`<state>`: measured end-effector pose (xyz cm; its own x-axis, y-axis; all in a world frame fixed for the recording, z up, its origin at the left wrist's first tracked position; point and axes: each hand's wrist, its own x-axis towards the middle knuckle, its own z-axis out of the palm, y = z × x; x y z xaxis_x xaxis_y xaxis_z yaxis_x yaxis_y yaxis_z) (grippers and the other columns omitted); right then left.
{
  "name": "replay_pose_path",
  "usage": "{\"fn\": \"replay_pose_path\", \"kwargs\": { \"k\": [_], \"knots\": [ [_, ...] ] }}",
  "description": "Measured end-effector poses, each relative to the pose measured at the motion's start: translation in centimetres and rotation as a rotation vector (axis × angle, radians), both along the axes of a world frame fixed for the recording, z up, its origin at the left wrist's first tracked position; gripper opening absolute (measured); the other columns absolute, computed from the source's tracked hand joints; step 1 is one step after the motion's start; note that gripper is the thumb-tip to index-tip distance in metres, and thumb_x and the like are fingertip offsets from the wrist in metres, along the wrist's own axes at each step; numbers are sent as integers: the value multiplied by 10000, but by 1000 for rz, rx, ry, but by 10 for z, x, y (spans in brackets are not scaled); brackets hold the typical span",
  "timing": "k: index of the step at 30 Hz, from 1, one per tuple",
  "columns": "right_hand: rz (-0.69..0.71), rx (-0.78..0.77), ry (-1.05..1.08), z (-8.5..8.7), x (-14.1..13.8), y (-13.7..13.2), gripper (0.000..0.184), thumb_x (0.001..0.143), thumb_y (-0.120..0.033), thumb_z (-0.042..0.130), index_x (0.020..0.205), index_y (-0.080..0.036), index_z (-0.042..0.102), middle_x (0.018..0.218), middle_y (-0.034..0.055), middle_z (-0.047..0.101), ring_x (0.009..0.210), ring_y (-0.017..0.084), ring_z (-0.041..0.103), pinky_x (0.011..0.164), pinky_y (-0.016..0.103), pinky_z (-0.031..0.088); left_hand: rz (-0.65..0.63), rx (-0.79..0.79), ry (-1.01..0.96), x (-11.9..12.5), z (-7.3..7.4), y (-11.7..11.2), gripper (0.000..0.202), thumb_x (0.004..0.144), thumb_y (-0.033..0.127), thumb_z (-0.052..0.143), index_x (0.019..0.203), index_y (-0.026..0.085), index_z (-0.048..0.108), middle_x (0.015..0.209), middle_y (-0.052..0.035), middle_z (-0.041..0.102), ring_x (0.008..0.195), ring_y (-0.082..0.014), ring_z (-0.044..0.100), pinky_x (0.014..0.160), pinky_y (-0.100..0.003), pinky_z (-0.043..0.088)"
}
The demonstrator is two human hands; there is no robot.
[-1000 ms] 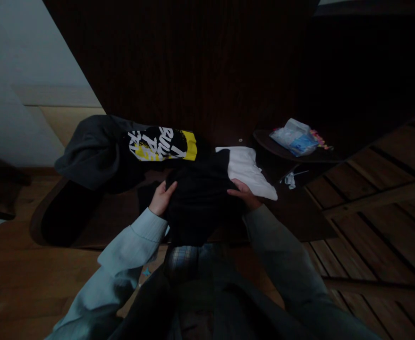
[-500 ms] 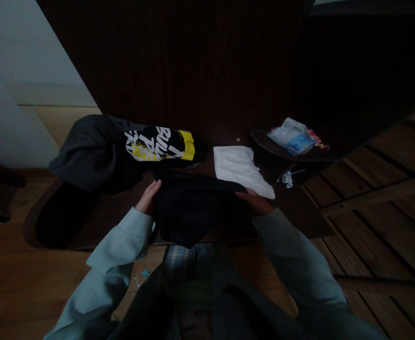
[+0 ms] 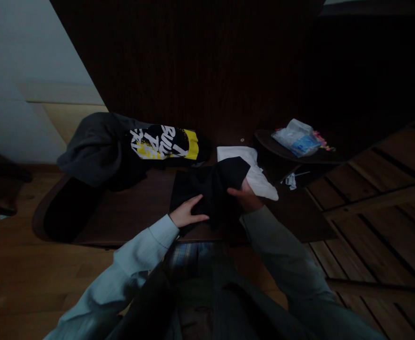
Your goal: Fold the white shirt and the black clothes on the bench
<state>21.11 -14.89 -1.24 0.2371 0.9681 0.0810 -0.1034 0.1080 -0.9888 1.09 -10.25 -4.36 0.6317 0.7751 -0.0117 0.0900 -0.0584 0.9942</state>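
A folded black garment [image 3: 210,189] lies in front of me over the dark wooden bench, partly raised at its right side. On its near left part rests my left hand [image 3: 188,212], with thumb and forefinger spread apart. My right hand [image 3: 246,197] grips the garment's right edge, thumb on top and the other fingers mostly hidden. Under and behind that hand is a folded white cloth [image 3: 264,182], which the black garment partly covers. Farther left sits a black, yellow and white printed garment [image 3: 168,141], beside a bunched dark grey garment [image 3: 94,151].
The dark wooden bench [image 3: 143,203] has a rounded left end and a tall dark panel [image 3: 193,61] behind it. At right, a small shelf [image 3: 274,144] carries a clear-and-blue plastic packet [image 3: 297,138]. Crumpled paper [image 3: 291,181] lies below it. Wooden slats [image 3: 377,226] stand at right.
My left hand has moved right, from the garment's left edge onto its top. The black garment is now bunched smaller, with its right part lifted over the white cloth.
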Motion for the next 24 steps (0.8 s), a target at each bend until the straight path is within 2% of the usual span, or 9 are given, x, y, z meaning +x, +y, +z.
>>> {"fn": "replay_pose_path", "kwargs": {
  "k": [3, 5, 7, 12, 15, 17, 20, 22, 24],
  "knots": [
    [87, -139, -215, -17, -9, 0, 811, 442, -375, 766, 1169, -189, 457, 1206, 88, 524, 1123, 257, 465, 962, 409, 365, 102, 20, -90, 18, -3, 2, 439, 488, 227, 758, 902, 194, 618, 1008, -56, 618, 1033, -230, 521, 980, -355, 313],
    [77, -219, -364, -25, -9, -1, 743, 433, -350, 772, 1099, -148, 512, 1143, 107, 566, 1084, 266, 494, 943, 422, 373, 93, 13, -123, 27, -2, 4, 298, 570, 277, 712, 841, 192, 622, 903, -44, 630, 921, -207, 561, 922, -338, 365],
    [31, -273, -450, -31, -5, -2, 670, 465, -356, 757, 1060, -135, 541, 1088, 107, 599, 1043, 262, 525, 923, 427, 386, 53, 8, -100, 31, -2, 4, 246, 594, 318, 693, 802, 205, 626, 839, -33, 628, 861, -201, 563, 889, -331, 379],
    [-23, -341, -435, -41, 1, -5, 460, 569, -405, 690, 946, -154, 608, 1008, 92, 644, 990, 248, 567, 906, 428, 402, -9, 198, 45, 30, -7, -5, 352, 383, 304, 801, 657, 214, 598, 741, -35, 581, 848, -241, 519, 875, -332, 358],
    [55, -366, -300, -39, -4, -7, 429, 550, -408, 701, 894, -164, 624, 980, 76, 658, 986, 248, 571, 921, 433, 397, 33, 227, 62, 29, -10, -6, 238, 510, 297, 742, 602, 203, 543, 642, 4, 527, 690, -171, 505, 748, -286, 395],
    [79, -390, -159, -32, -4, -9, 466, 555, -420, 698, 938, -169, 612, 1013, 77, 647, 994, 248, 568, 917, 435, 408, 108, 126, -6, 25, -8, 1, 208, 593, 287, 684, 585, 192, 499, 565, 39, 484, 566, -116, 468, 627, -240, 395],
    [11, -364, -39, -14, 10, -11, 576, 536, -409, 717, 1048, -191, 569, 1041, 74, 634, 1007, 257, 561, 921, 435, 415, 276, -175, -211, 9, 5, 23, 208, 638, 281, 649, 636, 185, 465, 481, 77, 465, 435, -71, 432, 482, -192, 359],
    [-39, -286, -20, 0, 28, -12, 622, 528, -402, 724, 1090, -206, 543, 1022, 63, 641, 1022, 269, 551, 936, 441, 404, 389, -355, -354, -8, 18, 41, 183, 658, 248, 633, 655, 179, 463, 459, 83, 483, 391, -59, 435, 434, -172, 348],
    [-114, -191, -8, 10, 47, -13, 591, 583, -475, 663, 1096, -211, 532, 1041, 62, 632, 1057, 270, 528, 949, 437, 391, 491, -465, -514, -26, 30, 58, 149, 682, 221, 607, 637, 170, 474, 476, 71, 521, 428, -60, 490, 470, -165, 397]
  ]
}}
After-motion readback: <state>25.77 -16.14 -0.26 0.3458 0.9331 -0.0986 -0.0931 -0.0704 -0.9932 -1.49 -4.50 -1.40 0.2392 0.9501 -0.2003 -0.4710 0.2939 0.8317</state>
